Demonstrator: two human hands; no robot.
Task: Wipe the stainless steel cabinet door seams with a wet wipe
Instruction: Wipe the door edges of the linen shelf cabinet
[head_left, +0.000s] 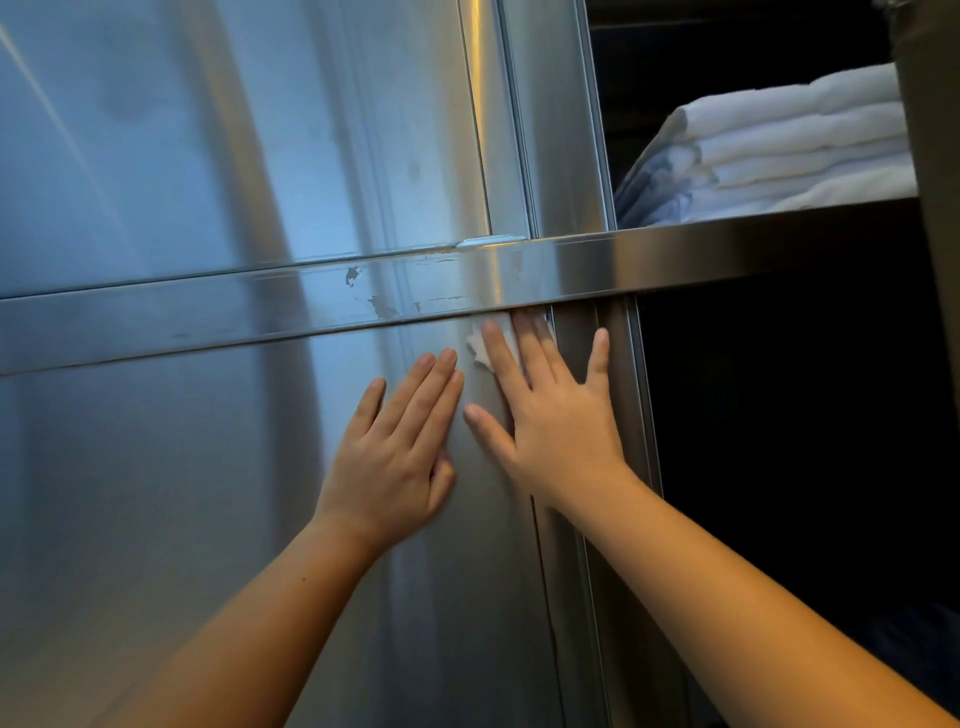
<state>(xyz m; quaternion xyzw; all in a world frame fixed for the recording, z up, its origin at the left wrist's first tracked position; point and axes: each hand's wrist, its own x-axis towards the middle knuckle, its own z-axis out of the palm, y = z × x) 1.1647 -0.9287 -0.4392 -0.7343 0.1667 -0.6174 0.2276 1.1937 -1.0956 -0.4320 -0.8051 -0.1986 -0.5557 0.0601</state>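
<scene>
Both hands lie flat on the lower cabinet door (156, 493). The right hand (556, 415) presses the wet wipe (480, 348) with straight fingers against the steel, just under the horizontal rail (208, 322), at the top right corner of the door. Only a white edge of the wipe shows beside the fingers. The left hand (400, 457), fingers also straight, holds nothing and rests on the door. It seems the seam (311, 332) below the rail is being wiped now. The next move calls for even pressure along this seam, so the wipe does not slip out.
</scene>
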